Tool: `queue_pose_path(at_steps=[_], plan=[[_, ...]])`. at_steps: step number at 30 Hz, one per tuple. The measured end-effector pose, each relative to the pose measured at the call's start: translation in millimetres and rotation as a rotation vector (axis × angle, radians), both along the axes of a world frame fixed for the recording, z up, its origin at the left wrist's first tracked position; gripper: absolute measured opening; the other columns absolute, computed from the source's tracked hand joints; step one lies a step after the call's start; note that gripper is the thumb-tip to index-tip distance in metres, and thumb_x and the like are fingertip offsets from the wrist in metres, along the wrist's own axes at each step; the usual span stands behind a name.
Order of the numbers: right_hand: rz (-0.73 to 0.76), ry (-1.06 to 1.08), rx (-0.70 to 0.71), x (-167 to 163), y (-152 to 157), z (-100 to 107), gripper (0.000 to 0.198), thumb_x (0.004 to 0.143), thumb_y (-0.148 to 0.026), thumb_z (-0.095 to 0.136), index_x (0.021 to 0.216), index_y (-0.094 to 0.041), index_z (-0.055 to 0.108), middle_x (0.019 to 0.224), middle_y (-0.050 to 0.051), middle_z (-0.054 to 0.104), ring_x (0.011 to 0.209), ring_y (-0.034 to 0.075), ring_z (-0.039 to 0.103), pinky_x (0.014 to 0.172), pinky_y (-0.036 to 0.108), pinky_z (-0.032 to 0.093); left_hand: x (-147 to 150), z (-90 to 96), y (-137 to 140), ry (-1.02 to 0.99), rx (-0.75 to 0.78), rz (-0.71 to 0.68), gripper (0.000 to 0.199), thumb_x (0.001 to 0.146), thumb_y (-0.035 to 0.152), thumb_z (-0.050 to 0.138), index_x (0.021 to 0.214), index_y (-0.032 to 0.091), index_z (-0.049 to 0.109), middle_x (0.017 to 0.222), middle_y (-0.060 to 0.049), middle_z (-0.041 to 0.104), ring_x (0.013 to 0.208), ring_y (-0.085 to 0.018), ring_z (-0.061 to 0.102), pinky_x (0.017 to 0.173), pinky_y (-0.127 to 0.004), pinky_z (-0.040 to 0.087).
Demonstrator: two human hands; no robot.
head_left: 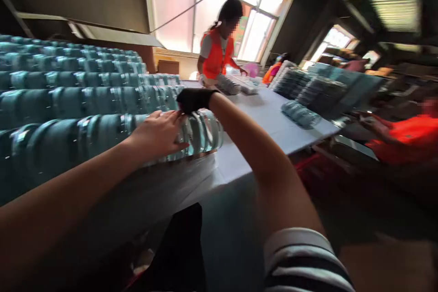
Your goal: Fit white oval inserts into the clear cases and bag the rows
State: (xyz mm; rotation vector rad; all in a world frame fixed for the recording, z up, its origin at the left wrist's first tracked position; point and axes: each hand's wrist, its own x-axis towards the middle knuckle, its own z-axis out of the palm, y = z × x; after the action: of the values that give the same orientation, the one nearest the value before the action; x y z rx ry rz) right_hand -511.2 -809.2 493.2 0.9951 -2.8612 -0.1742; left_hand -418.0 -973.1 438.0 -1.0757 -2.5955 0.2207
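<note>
Round, clear glass pieces with a teal tint [99, 134] stand on edge, packed in a long row at the front of the table. They look like dishes or lids; blur hides the exact kind. My left hand [157, 132] is bare and lies over the row near its right end, fingers stretched out. Just beyond it, my right hand [195, 100] in a black glove bends down over the top of the end pieces [205, 130]. Its fingers are mostly hidden and smeared, so their grip does not show.
More glass rows [68, 66] stretch behind on the left. Across the white tabletop [263, 123], a person in an orange vest [215, 52] handles stacked pieces [228, 85]. A short glass row [301, 114] lies near the right edge. Another person in orange [407, 137] is at right.
</note>
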Motion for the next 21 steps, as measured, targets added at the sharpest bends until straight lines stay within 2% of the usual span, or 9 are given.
queue_pose_path(at_steps=[2,5,7,9,12,15,17,19,21], plan=[[0.07,-0.043,0.002,-7.0,1.5,-2.4,0.008,0.073,-0.008,0.066,0.075,-0.008,0.073,0.076,0.006,0.075,0.075,0.017,0.063,0.073,0.027,0.044,-3.6,-0.2,0.4,-0.031,-0.003,0.017,0.077,0.092,0.058,0.055,0.153,0.013,0.041,0.153,-0.021,0.05,0.144,-0.034,0.046,0.117,-0.049,0.035],[0.119,-0.04,-0.085,-4.7,14.4,-5.7,0.014,0.074,-0.007,0.062,0.082,-0.005,0.074,0.085,0.012,0.076,0.081,0.02,0.067,0.077,0.03,0.046,-7.7,-0.1,0.1,-0.079,0.025,0.049,0.083,0.091,0.061,0.055,0.156,0.013,0.036,0.158,-0.02,0.045,0.147,-0.033,0.042,0.119,-0.048,0.033],[0.128,-0.025,-0.179,11.7,30.9,-11.1,0.018,0.076,-0.008,0.06,0.088,-0.007,0.074,0.087,0.011,0.076,0.081,0.02,0.068,0.077,0.029,0.048,-7.7,1.1,0.6,-0.108,0.051,0.063,0.083,0.09,0.061,0.056,0.156,0.017,0.036,0.161,-0.016,0.043,0.147,-0.031,0.043,0.119,-0.047,0.034],[0.122,0.003,-0.281,38.6,48.5,-25.9,0.017,0.079,-0.009,0.06,0.089,-0.01,0.073,0.086,0.008,0.075,0.079,0.018,0.068,0.075,0.028,0.049,-6.7,2.6,1.7,-0.11,0.055,0.056,0.081,0.09,0.061,0.058,0.155,0.017,0.038,0.161,-0.015,0.044,0.147,-0.03,0.043,0.119,-0.047,0.034],[0.091,0.042,-0.393,86.7,63.6,-75.3,0.018,0.082,-0.01,0.056,0.087,-0.016,0.072,0.086,0.005,0.075,0.078,0.016,0.068,0.074,0.026,0.051,-5.8,4.0,3.4,-0.091,0.034,0.034,0.081,0.091,0.062,0.058,0.153,0.013,0.04,0.16,-0.017,0.045,0.147,-0.029,0.043,0.119,-0.047,0.035],[-0.004,0.128,-0.465,127.4,58.8,-148.0,0.018,0.084,-0.012,0.058,0.087,-0.019,0.074,0.089,0.006,0.076,0.079,0.018,0.071,0.067,0.026,0.053,-5.6,3.1,2.9,-0.099,0.026,0.028,0.082,0.091,0.063,0.058,0.153,0.013,0.039,0.161,-0.016,0.043,0.148,-0.029,0.041,0.119,-0.046,0.035],[-0.079,0.204,-0.508,145.9,51.6,-190.0,0.021,0.086,-0.013,0.058,0.093,-0.021,0.076,0.098,0.008,0.078,0.086,0.021,0.074,0.071,0.028,0.056,-5.2,2.7,0.3,-0.1,0.024,0.031,0.083,0.092,0.062,0.059,0.155,0.013,0.037,0.162,-0.016,0.041,0.15,-0.029,0.039,0.12,-0.047,0.033],[-0.074,0.245,-0.556,155.9,51.0,-209.9,0.021,0.089,-0.017,0.058,0.097,-0.023,0.077,0.1,0.008,0.079,0.088,0.021,0.075,0.073,0.03,0.058,-4.8,4.6,-3.2,-0.113,0.023,0.037,0.084,0.092,0.062,0.06,0.156,0.014,0.036,0.163,-0.016,0.04,0.15,-0.029,0.039,0.122,-0.048,0.031],[-0.06,0.292,-0.64,155.7,62.3,-199.6,0.022,0.095,-0.023,0.055,0.098,-0.024,0.076,0.095,0.007,0.079,0.084,0.021,0.075,0.074,0.03,0.059,-5.6,9.7,-4.3,-0.131,0.03,0.043,0.083,0.092,0.064,0.058,0.156,0.015,0.037,0.162,-0.016,0.041,0.15,-0.03,0.038,0.123,-0.048,0.029]])
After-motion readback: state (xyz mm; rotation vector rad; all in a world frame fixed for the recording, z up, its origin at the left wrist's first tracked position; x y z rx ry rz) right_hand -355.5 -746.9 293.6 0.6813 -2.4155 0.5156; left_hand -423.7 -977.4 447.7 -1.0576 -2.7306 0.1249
